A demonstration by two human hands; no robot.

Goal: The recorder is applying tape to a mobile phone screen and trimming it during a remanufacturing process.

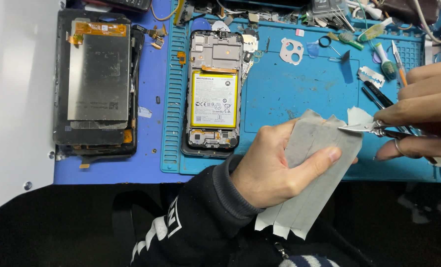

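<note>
My left hand [267, 165] grips a grey sheet of layered tape strips [315, 168], thumb on top, held over the near edge of the blue work mat [289, 89]. My right hand [423, 111] comes in from the right edge with small metal scissors [371, 128] in its fingers. The scissor blades touch the sheet's upper right edge, next to a white corner of backing paper. On the mat to the left lies an opened phone frame [214, 94] with its yellow-bordered battery [214, 99] exposed.
A detached phone screen assembly [97, 84] lies face down at the left on a blue pad. Along the mat's far and right side sit a razor blade [371, 76], brushes, tweezers, a camera-hole bracket [292, 51] and small parts. A white surface borders the left.
</note>
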